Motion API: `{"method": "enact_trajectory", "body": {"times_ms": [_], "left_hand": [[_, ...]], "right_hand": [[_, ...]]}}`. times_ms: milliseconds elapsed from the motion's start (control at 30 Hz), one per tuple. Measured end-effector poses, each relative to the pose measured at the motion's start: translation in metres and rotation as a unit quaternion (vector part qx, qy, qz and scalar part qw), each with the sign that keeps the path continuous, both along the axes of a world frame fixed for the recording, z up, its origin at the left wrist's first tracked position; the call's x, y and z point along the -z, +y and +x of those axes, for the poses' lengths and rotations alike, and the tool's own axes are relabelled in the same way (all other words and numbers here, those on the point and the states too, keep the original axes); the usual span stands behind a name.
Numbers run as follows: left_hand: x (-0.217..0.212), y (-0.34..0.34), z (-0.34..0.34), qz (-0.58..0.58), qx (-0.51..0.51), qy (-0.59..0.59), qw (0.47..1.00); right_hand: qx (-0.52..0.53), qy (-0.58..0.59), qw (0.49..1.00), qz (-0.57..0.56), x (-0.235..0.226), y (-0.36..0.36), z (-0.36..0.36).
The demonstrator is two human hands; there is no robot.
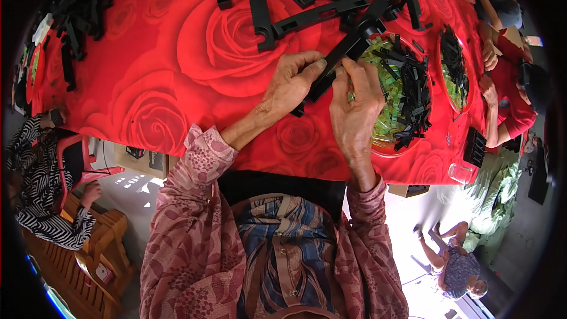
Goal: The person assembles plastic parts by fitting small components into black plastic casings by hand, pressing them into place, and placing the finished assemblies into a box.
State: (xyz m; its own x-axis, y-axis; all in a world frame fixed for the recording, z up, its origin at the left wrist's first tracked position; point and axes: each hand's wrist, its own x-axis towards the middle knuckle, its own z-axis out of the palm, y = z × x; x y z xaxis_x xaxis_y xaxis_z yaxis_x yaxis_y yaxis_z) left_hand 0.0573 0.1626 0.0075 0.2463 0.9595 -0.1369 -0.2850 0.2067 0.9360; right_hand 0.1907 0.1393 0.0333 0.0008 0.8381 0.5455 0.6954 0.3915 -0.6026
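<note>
A long black plastic part [341, 52] is held at a slant over the table, with a rounded end at its far right. My left hand [295, 80] grips its left side between thumb and fingers. My right hand [359, 100] is closed, its thumb and fingertips pinched together against the part's near edge. Whatever small piece may be between those fingertips is hidden. Just right of my right hand stands a round red-rimmed bowl [430, 91], holding small black plastic pieces [413, 85] and clear yellow-green pieces [383, 112].
Long black parts [319, 15] lie piled at the far side of the red rose-patterned tablecloth [224, 41]. Another heap [88, 6] is at far left. A second bowl [453, 71] is farther right, near other people's hands [489, 85]. Someone in striped clothing [41, 171] sits left.
</note>
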Motion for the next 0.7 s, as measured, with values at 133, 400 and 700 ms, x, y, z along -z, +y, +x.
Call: {"method": "enact_trajectory", "body": {"times_ms": [133,400,700], "left_hand": [[0.010,0.000,0.003,0.035,-0.016,0.007,0.999],[0.002,0.002,0.003,0.084,-0.009,0.033,0.996],[-0.005,0.004,-0.007,0.034,0.112,-0.012,0.993]], "right_hand": [[0.011,-0.063,0.998,0.020,0.014,-0.003,-0.005],[0.067,-0.262,0.962,0.042,0.014,-0.009,-0.014],[0.034,0.179,0.980,-0.082,-0.025,-0.021,0.028]]}}
